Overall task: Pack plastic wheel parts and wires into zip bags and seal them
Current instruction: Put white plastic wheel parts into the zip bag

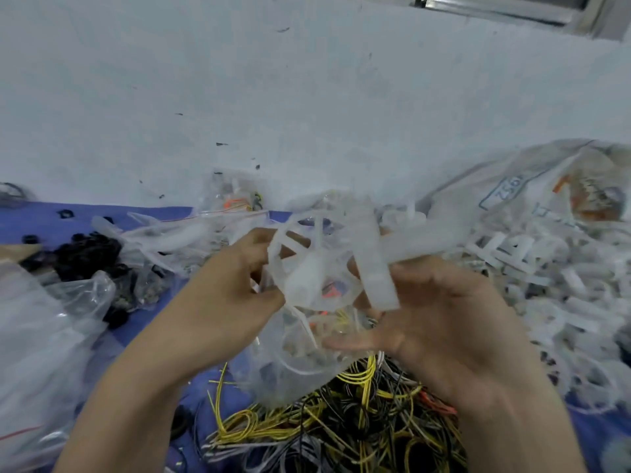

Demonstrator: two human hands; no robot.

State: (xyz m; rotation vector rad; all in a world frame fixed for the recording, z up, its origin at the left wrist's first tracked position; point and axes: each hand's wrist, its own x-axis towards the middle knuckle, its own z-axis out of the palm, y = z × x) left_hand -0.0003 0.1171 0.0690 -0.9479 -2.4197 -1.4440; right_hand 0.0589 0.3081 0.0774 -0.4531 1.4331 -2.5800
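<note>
A translucent white plastic wheel part (309, 264) with spokes and a hub is held up in the middle of the view. My left hand (232, 285) grips its left rim, with the thumb under the rim. My right hand (433, 319) holds translucent plastic strips (375, 261) against the wheel's right side, and its fingers are partly hidden behind them. A clear zip bag (300, 363) hangs below the wheel with small parts inside. A tangle of yellow, black and white wires (341, 421) lies under the bag.
A large heap of white plastic parts (546, 285) spills from a big clear bag (532, 189) at the right. Black small parts (88, 254) and crumpled clear bags (51, 336) lie at the left on the blue cloth (34, 227). A white wall (273, 97) rises behind.
</note>
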